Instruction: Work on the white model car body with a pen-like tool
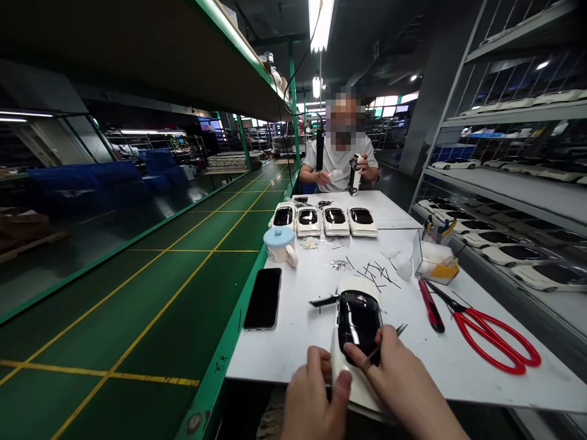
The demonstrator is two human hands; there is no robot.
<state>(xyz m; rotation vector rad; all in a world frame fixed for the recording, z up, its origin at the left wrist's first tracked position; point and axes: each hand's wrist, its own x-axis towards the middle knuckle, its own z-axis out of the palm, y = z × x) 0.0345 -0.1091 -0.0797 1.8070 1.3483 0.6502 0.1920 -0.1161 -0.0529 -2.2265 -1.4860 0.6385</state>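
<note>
A white model car (pixel 360 299) with a black glossy roof points away from me at the table's near edge. One dark-lined door (pixel 323 301) sticks out from its left side. My left hand (pixel 316 391) is closed around the near left end of the car, thumb on the white body. My right hand (pixel 398 366) is closed over the car's right side. Between its fingers is a thin pointed metal tool, apparently tweezers (pixel 401 330), mostly hidden by the fingers. Thin black strips (pixel 376 274) and a pile of small silvery parts (pixel 340 264) lie beyond the car.
Red-handled scissors (pixel 498 339) and a red cutter (pixel 431 305) lie right. A phone (pixel 263 299) and a blue-lidded mug (pixel 279 245) stand left. Several white model cars (pixel 334 221) line up ahead. Opposite, a person (pixel 342 159) holds another car. Shelves (pixel 513 171) flank the right; a green conveyor (pixel 183 269), the left.
</note>
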